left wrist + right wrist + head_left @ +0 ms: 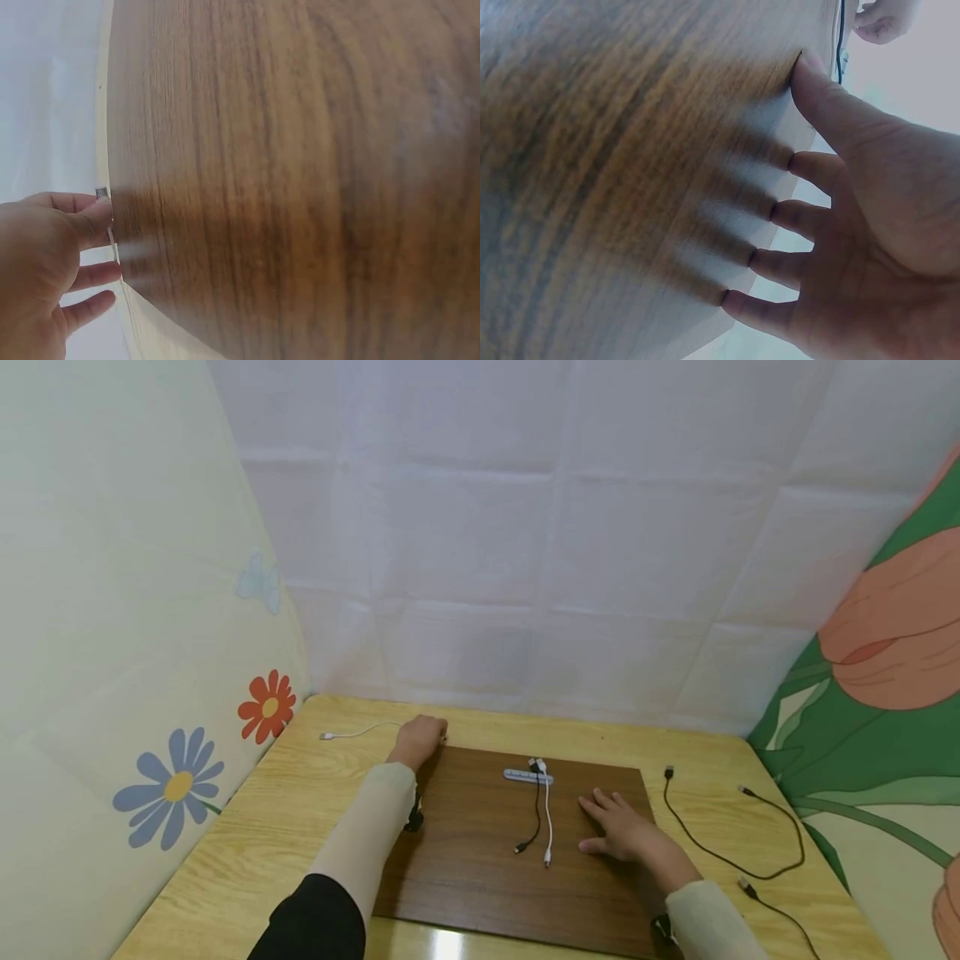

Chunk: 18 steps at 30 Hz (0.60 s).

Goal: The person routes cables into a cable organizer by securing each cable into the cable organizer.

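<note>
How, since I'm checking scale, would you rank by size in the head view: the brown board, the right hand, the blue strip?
1. Brown board, largest by far
2. Right hand
3. Blue strip, smallest

Tabletop [251,852]: light yellow wood grain, glare patch near bottom centre. Directly on it: dark brown board [472,852], lower centre; white cable's [358,733] plug end, left of centre; two black cables, lower right, one curved [756,877], other below it [782,913].

Two white cables [549,814], three black cables [537,806] (two toward four o'clock), one board [465,852], one blue strip [517,774], one desk [247,843], one left grip [418,741], one right grip [621,829].
</note>
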{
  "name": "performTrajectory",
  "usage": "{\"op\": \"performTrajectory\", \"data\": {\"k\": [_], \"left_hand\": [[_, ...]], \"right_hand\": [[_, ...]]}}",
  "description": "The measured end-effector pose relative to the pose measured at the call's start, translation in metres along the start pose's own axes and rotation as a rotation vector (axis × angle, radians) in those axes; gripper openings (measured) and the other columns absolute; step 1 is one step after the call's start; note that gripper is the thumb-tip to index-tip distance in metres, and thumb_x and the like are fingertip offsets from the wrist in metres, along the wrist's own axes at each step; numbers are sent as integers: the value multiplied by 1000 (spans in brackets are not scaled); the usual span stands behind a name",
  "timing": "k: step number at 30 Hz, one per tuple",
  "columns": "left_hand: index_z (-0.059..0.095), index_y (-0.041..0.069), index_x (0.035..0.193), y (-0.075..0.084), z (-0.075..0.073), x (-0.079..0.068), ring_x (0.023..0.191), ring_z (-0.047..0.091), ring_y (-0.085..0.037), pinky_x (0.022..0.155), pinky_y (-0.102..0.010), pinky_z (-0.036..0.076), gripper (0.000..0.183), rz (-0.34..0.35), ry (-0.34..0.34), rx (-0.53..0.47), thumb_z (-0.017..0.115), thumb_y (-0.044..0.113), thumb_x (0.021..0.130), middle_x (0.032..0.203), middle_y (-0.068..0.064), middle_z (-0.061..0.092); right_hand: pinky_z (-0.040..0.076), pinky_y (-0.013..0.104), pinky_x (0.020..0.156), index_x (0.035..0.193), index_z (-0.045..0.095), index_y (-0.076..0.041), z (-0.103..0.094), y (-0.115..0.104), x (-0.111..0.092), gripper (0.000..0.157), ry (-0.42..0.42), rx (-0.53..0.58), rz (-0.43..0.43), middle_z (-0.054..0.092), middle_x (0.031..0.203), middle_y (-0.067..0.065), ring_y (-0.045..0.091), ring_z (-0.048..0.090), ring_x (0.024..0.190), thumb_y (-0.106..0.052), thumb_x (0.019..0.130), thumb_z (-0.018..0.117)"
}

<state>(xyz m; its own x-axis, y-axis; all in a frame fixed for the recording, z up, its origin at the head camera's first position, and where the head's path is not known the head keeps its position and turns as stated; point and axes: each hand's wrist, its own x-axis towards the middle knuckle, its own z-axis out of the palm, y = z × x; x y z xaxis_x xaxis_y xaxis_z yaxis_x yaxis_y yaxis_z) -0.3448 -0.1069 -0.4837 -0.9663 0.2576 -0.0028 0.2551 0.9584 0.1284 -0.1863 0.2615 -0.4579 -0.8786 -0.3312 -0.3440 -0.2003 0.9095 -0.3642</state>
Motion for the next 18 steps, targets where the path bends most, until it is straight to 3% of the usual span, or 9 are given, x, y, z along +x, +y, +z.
{"op": "performTrajectory", "data": {"k": [7, 13, 18], "left_hand": [[72, 12, 107, 1, -6, -3, 103, 65, -25, 90, -40, 55, 13, 67, 28, -9, 60, 14, 102, 107, -6, 71], [69, 9, 113, 10, -21, -13, 105, 65, -25, 92, -40, 55, 17, 151, -3, -13, 57, 17, 104, 110, -8, 67], [64, 11, 118, 16, -20, -18, 110, 64, -23, 95, -37, 53, 18, 233, -40, -29, 50, 15, 107, 116, -6, 67]], "right_hand": [[23, 76, 109, 154, 38, -3, 0, 0, 0, 82, 2, 8, -8, 21, 161, 32, 60, 14, 145, -44, 91, 71], [22, 76, 109, 154, 38, -3, 1, 1, 1, 82, -1, 3, -5, 21, 161, 32, 60, 13, 145, -45, 91, 71], [22, 76, 110, 154, 39, -3, 1, 1, 1, 82, -3, -3, 1, 21, 161, 32, 60, 13, 145, -45, 91, 71]]}}
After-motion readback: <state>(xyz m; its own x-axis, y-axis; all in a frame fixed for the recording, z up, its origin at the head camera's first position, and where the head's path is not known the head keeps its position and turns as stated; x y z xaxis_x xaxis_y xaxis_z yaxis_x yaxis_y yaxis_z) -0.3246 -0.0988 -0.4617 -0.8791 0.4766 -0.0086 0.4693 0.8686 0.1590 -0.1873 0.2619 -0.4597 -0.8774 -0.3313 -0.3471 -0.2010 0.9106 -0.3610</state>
